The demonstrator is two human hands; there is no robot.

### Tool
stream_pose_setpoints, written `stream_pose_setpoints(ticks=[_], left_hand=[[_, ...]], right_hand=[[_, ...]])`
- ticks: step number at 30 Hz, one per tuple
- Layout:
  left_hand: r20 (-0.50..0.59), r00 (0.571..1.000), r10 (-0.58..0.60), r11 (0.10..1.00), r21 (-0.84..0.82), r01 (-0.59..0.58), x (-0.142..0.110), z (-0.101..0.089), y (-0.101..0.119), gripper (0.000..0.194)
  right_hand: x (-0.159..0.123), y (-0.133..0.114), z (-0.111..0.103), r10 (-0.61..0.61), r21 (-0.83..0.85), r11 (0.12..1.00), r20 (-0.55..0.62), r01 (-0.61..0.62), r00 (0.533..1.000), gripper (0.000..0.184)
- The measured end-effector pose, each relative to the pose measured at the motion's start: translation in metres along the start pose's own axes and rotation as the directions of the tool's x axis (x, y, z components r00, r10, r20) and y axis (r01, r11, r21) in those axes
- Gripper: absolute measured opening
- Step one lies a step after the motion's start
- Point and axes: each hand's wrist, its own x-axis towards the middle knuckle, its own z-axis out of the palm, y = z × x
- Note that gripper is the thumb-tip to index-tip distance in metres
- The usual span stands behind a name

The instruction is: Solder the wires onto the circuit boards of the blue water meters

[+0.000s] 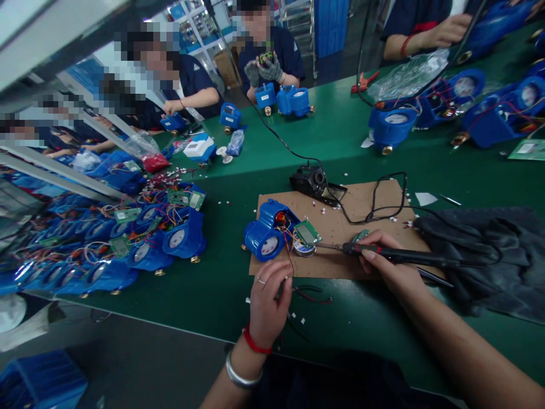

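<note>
A blue water meter (267,230) with its cover off lies on a brown cardboard sheet (340,227), a small green circuit board (307,233) and red wires at its right side. My right hand (389,262) grips a black soldering iron (383,254), tip pointing left at the board. My left hand (269,302) is closed just below the meter, pinching thin wires that run up to it. I wear a ring, a red string and a silver bangle on that arm.
Several blue meters with wired boards (128,238) crowd the left of the green table (221,284). A black iron stand (315,183) and cord sit behind the cardboard. Dark cloth (485,250) lies right. Other people work across the table with more meters (395,128).
</note>
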Motion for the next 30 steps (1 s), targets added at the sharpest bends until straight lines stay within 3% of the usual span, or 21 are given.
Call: stream_pose_setpoints(ticks=[2, 5, 13, 17, 24, 30], left_hand=[[-0.053, 0.997, -0.059, 0.998, 0.007, 0.06, 0.003, -0.001, -0.003, 0.022], [-0.036, 0.996, -0.081, 0.995, 0.049, 0.082, 0.006, 0.0, -0.008, 0.024], [0.161, 0.975, 0.153, 0.924, 0.326, -0.199, 0.014, 0.007, -0.026, 0.037], [0.196, 0.955, 0.223, 0.881, 0.38, -0.284, 0.019, 0.01, -0.03, 0.036], [0.219, 0.954, 0.203, 0.853, 0.438, -0.282, 0.021, 0.014, -0.03, 0.036], [0.222, 0.961, 0.165, 0.851, 0.46, -0.252, 0.019, 0.018, -0.034, 0.025]], right_hand=[[-0.002, -0.002, 0.0, 0.026, -0.037, 0.999, 0.044, -0.025, 0.999, 0.02], [-0.002, -0.003, 0.001, 0.038, -0.057, 0.998, 0.079, -0.034, 0.996, 0.019], [0.0, 0.001, 0.004, 0.052, -0.012, 0.999, 0.041, -0.052, 0.998, 0.021], [-0.001, -0.001, 0.004, 0.062, 0.023, 0.998, 0.052, -0.063, 0.997, 0.02], [0.0, -0.002, 0.004, 0.013, 0.031, 0.999, 0.026, -0.014, 1.0, 0.019], [0.0, -0.004, 0.002, 0.034, 0.0, 0.999, 0.093, -0.034, 0.995, 0.018]])
